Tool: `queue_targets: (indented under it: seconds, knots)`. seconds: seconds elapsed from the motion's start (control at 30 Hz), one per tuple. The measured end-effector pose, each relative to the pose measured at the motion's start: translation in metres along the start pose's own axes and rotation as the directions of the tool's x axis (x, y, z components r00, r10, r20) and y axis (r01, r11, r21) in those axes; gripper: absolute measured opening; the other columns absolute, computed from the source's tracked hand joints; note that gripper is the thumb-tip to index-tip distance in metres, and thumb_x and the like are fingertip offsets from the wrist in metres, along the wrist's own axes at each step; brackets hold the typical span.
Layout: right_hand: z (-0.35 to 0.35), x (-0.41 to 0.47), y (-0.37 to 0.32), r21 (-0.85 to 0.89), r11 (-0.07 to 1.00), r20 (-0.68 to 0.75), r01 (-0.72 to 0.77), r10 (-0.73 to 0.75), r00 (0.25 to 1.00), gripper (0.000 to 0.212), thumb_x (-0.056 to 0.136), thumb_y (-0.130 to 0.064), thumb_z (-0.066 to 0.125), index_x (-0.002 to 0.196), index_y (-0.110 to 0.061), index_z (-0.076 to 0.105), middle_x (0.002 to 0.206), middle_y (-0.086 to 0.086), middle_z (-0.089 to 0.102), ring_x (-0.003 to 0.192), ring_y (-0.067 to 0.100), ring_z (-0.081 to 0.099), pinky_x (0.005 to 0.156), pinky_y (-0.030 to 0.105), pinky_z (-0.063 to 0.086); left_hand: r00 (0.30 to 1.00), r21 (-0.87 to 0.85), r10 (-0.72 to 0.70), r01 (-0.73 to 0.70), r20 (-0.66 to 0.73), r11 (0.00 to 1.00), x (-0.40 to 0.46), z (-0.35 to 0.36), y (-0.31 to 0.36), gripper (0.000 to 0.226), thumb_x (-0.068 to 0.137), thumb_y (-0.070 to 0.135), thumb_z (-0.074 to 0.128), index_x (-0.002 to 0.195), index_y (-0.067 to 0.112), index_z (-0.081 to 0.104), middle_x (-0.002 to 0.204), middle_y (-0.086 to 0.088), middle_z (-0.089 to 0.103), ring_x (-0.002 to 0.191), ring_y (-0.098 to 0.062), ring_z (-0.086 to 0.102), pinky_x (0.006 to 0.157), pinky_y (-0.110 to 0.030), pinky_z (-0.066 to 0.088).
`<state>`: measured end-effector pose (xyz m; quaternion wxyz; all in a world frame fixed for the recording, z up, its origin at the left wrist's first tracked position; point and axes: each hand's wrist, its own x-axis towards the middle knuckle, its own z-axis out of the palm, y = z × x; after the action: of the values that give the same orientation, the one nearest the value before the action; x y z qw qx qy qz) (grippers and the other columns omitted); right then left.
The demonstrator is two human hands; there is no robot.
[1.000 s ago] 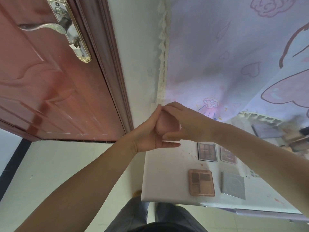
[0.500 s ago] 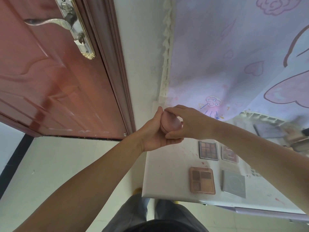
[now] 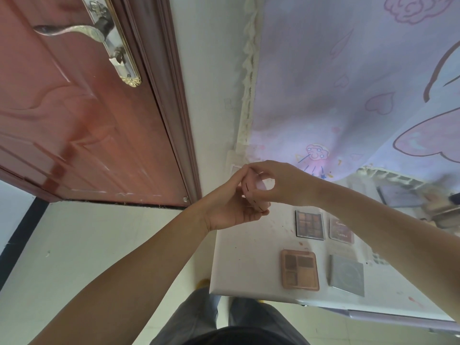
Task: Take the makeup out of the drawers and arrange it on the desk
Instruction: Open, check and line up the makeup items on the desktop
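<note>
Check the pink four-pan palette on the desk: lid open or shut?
Cannot tell. The pink palette lies flat on the desk, pans visible; the lid may be clear.

The door (image 3: 74, 125) is glossy reddish wood with a shiny metal handle (image 3: 74, 31); the curtain (image 3: 348, 83) is soft printed cloth, the desk (image 3: 249, 257) smooth white.

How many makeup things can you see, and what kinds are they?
Flat square palettes on the desk: 4 ()
Round pink compact held in both hands: 1
Total: 5
</note>
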<state>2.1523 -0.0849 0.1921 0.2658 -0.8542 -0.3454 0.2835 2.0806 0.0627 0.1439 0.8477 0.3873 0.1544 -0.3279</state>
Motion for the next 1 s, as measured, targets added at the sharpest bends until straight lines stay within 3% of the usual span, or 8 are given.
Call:
queue_targets:
  seconds: [0.2, 0.33, 0.47, 0.53, 0.67, 0.83, 1.0]
  knots:
    - [-0.004, -0.002, 0.000, -0.009, 0.999, 0.037, 0.039, -0.038, 0.999, 0.043, 0.075, -0.046, 0.066, 0.114, -0.032, 0.056, 0.107, -0.009, 0.059, 0.112, 0.008, 0.051, 0.096, 0.034, 0.043, 1.000, 0.029, 0.008, -0.008, -0.029, 1.000, -0.003, -0.004, 0.004, 0.074, 0.075, 0.059, 0.060, 0.128, 0.007, 0.055, 0.109, -0.020, 0.057, 0.093, -0.035, 0.062, 0.072, -0.031, 0.056]
    - [-0.007, 0.000, 0.003, 0.036, 0.999, 0.040, 0.035, -0.036, 0.999, 0.048, 0.074, -0.044, 0.069, 0.119, -0.040, 0.053, 0.112, -0.012, 0.057, 0.114, 0.004, 0.051, 0.099, 0.028, 0.040, 0.999, 0.040, 0.004, -0.003, -0.033, 0.999, -0.003, -0.002, 0.008, 0.071, 0.077, 0.057, 0.057, 0.128, 0.009, 0.055, 0.101, -0.019, 0.062, 0.092, -0.036, 0.062, 0.072, -0.032, 0.056]
    - [-0.009, 0.000, 0.005, 0.107, 0.994, 0.072, 0.031, -0.039, 0.997, 0.042, 0.076, -0.039, 0.070, 0.111, -0.050, 0.052, 0.115, -0.014, 0.058, 0.113, -0.004, 0.052, 0.099, 0.025, 0.040, 0.999, 0.035, -0.001, 0.003, -0.051, 0.999, -0.001, 0.001, 0.007, 0.070, 0.079, 0.057, 0.054, 0.130, 0.010, 0.053, 0.098, -0.020, 0.061, 0.090, -0.034, 0.061, 0.074, -0.033, 0.056]
    - [-0.010, 0.001, 0.006, 0.145, 0.989, 0.093, 0.030, -0.044, 0.995, 0.041, 0.076, -0.036, 0.070, 0.112, -0.047, 0.054, 0.116, -0.016, 0.058, 0.111, -0.008, 0.052, 0.097, 0.022, 0.040, 0.998, 0.014, -0.003, 0.004, -0.059, 1.000, 0.000, 0.001, 0.006, 0.066, 0.082, 0.056, 0.053, 0.130, 0.010, 0.053, 0.096, -0.020, 0.062, 0.089, -0.034, 0.062, 0.074, -0.033, 0.056]
    - [-0.012, 0.001, 0.007, 0.221, 0.975, 0.134, 0.009, -0.039, 0.990, 0.040, 0.079, -0.027, 0.068, 0.107, -0.052, 0.056, 0.111, -0.024, 0.062, 0.105, -0.013, 0.054, 0.086, 0.007, 0.045, 0.999, -0.050, -0.009, 0.007, -0.046, 0.999, 0.001, -0.001, 0.004, 0.061, 0.088, 0.053, 0.051, 0.128, 0.008, 0.055, 0.105, -0.019, 0.062, 0.094, -0.035, 0.063, 0.086, -0.043, 0.055]
    - [-0.012, 0.008, 0.007, 0.315, 0.943, 0.181, -0.106, 0.050, 0.982, 0.019, 0.088, -0.022, 0.061, 0.106, -0.023, 0.068, 0.105, -0.003, 0.068, 0.100, 0.014, 0.066, 0.083, 0.038, 0.058, 0.999, -0.027, 0.017, -0.016, 0.045, 1.000, -0.004, -0.006, 0.008, 0.062, 0.082, 0.050, 0.060, 0.129, 0.010, 0.055, 0.129, -0.023, 0.055, 0.115, -0.042, 0.056, 0.091, -0.041, 0.052]
    - [-0.018, 0.008, 0.001, 0.229, 0.971, 0.218, -0.067, 0.016, 0.976, 0.028, 0.094, -0.038, 0.051, 0.108, -0.016, 0.063, 0.097, 0.003, 0.069, 0.098, 0.016, 0.063, 0.090, 0.035, 0.054, 0.998, -0.145, 0.054, -0.052, 0.011, 0.988, -0.005, -0.006, 0.009, 0.056, 0.084, 0.043, 0.062, 0.126, 0.005, 0.057, 0.132, -0.026, 0.052, 0.117, -0.042, 0.055, 0.089, -0.042, 0.053]
